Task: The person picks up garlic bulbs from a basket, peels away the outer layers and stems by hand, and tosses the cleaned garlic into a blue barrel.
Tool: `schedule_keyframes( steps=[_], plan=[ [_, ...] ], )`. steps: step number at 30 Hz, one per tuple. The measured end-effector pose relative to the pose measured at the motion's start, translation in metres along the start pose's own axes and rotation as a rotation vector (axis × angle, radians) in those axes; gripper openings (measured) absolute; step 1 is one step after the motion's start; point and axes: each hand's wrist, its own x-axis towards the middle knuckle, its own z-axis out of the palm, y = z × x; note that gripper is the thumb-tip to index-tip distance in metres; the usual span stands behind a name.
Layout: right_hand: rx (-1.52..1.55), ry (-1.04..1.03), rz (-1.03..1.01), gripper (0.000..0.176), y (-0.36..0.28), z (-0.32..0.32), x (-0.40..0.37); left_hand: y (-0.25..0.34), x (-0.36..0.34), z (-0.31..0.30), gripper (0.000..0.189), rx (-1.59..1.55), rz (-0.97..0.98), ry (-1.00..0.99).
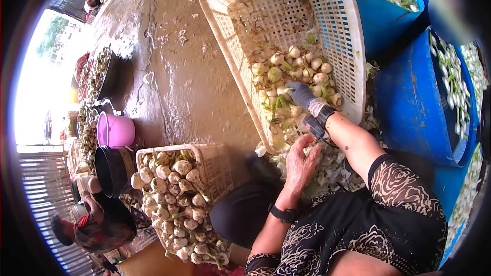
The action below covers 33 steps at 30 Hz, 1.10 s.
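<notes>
My left hand (302, 162), bare and with a dark watch at the wrist, is held above leaf scraps near the crate's lower edge. Its fingers are apart and nothing is in them. A grey glove covers my right hand (302, 95), which reaches into the large cream plastic crate (350, 71). Its fingers are closed around a pale bulb (284, 91) with a green stem, partly hidden by the glove. Around it lies a pile of white bulbs (320, 78), some with green stems. A dark red-and-black device (314, 127) is strapped near the right wrist.
A second crate (212, 166) heaped with soiled bulbs (179, 199) stands at lower left. Beyond it are a pink bucket (116, 130), a black bucket (111, 171) and another person (94, 230). Blue containers (414, 102) with trimmed white bulbs line the right. The brown floor (189, 61) looks wet.
</notes>
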Motion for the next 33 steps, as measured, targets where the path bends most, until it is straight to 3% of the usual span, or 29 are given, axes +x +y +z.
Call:
schedule_keyframes(
  steps=[1, 3, 5, 7, 8, 9, 11, 13, 16, 17, 19, 21, 23, 25, 26, 27, 29, 32, 33],
  plan=[
    [0.178, 0.062, -0.066, 0.031, -0.003, -0.008, -0.005, 0.004, 0.001, -0.001, 0.04, -0.172, -0.097, 0.015],
    [0.293, -0.025, -0.012, 0.026, -0.046, -0.053, -0.026, 0.005, 0.002, -0.002, 0.044, -0.36, -0.038, 0.119],
    [0.557, -0.193, -0.1, 0.022, -0.079, -0.089, -0.052, 0.016, 0.003, -0.006, 0.047, -0.454, -0.105, 0.219],
    [0.63, -0.227, -0.262, 0.019, -0.102, -0.114, -0.075, 0.019, 0.004, -0.011, 0.046, -0.594, -0.193, 0.274],
    [0.661, -0.298, -0.172, 0.02, -0.113, -0.125, -0.09, 0.023, 0.005, -0.013, 0.044, -0.666, -0.228, 0.28],
    [0.608, -0.334, -0.24, 0.019, -0.115, -0.129, -0.098, 0.021, 0.007, -0.015, 0.039, -0.764, -0.265, 0.265],
    [0.703, -0.339, -0.384, 0.02, -0.132, -0.138, -0.118, 0.013, 0.005, -0.021, 0.034, -0.842, -0.219, 0.051],
    [0.789, -0.294, -0.364, 0.021, -0.136, -0.141, -0.133, 0.016, 0.0, -0.017, 0.032, -0.815, -0.127, -0.068],
    [0.914, -0.214, -0.284, 0.023, -0.14, -0.146, -0.151, 0.032, -0.006, -0.012, 0.025, -1.016, -0.062, -0.213],
    [0.954, -0.18, -0.221, 0.024, -0.143, -0.147, -0.157, 0.031, -0.008, -0.009, 0.025, -1.011, -0.057, -0.224],
    [1.046, -0.06, -0.111, 0.025, -0.144, -0.143, -0.168, 0.025, -0.008, -0.002, 0.027, -0.95, 0.093, 0.027],
    [0.826, -0.104, -0.125, 0.031, -0.132, -0.137, -0.172, 0.02, -0.007, -0.002, 0.038, -0.831, 0.175, 0.046],
    [0.685, -0.073, -0.156, 0.042, -0.13, -0.124, -0.178, 0.022, -0.008, 0.005, 0.047, -0.546, 0.477, 0.19],
    [0.495, 0.058, -0.198, 0.046, -0.126, -0.103, -0.175, 0.017, -0.013, 0.002, 0.055, -0.433, 0.376, 0.18],
    [0.555, 0.014, -0.041, 0.044, -0.125, -0.101, -0.178, 0.012, -0.013, 0.001, 0.054, -0.219, 0.402, 0.214],
    [0.555, 0.014, -0.041, 0.044, -0.125, -0.099, -0.181, 0.008, -0.012, 0.0, 0.054, -0.005, 0.425, 0.247],
    [0.673, 0.059, 0.01, 0.041, -0.131, -0.098, -0.186, 0.004, -0.012, -0.001, 0.054, -0.016, 0.432, 0.237],
    [0.616, 0.042, -0.016, 0.037, -0.127, -0.1, -0.19, 0.0, -0.012, -0.001, 0.052, -0.066, 0.358, 0.197],
    [0.615, 0.042, -0.015, 0.037, -0.124, -0.099, -0.192, -0.002, -0.01, 0.0, 0.052, -0.207, 0.372, 0.175]
  ],
)
